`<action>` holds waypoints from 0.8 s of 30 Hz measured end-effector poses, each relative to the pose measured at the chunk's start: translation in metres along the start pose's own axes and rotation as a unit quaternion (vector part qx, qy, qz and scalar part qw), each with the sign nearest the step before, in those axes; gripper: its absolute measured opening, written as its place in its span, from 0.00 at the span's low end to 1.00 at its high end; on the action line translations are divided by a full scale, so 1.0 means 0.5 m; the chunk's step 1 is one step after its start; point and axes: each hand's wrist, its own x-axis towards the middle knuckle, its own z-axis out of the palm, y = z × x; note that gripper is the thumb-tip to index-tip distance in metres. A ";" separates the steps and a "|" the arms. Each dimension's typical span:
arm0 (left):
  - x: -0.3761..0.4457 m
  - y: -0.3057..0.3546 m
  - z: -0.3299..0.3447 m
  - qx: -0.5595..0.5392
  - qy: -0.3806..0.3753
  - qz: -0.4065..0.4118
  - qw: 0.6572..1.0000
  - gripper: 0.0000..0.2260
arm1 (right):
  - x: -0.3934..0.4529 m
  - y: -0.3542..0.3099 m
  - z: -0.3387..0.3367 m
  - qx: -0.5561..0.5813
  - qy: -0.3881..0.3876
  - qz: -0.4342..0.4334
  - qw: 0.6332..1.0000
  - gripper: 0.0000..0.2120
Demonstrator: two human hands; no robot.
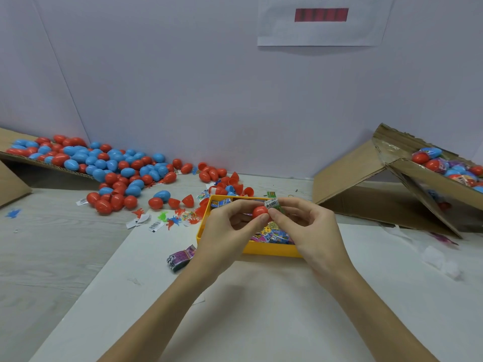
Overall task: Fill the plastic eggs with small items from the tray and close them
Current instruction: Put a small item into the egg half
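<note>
Over the yellow tray (pixel 271 250) both hands meet. My left hand (pixel 230 226) pinches a red plastic egg half (pixel 259 211) between thumb and fingers. My right hand (pixel 304 226) holds a small green packet with a barcode (pixel 271 203) against the top of that egg half. The tray holds several small colourful packets (pixel 274 235). Whether the packet is inside the egg half I cannot tell.
A heap of red and blue eggs (pixel 104 165) spills from a cardboard flap at the back left, with loose egg halves (pixel 230 184) behind the tray. Small plastic toys (pixel 177 218) and paper slips lie left of the tray. A purple packet (pixel 180 258) lies nearer. A cardboard box (pixel 407 178) with eggs stands right.
</note>
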 end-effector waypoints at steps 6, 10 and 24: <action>-0.001 0.008 -0.007 -0.038 -0.012 0.001 0.999 0.11 | -0.001 -0.003 0.004 0.006 -0.023 -0.020 1.000 0.13; -0.001 0.012 -0.009 -0.045 -0.017 0.015 0.999 0.11 | -0.003 -0.007 0.003 0.018 -0.047 -0.025 0.998 0.11; -0.007 0.004 0.006 0.163 0.057 0.171 0.970 0.20 | -0.010 -0.020 0.014 0.098 -0.039 0.070 0.992 0.14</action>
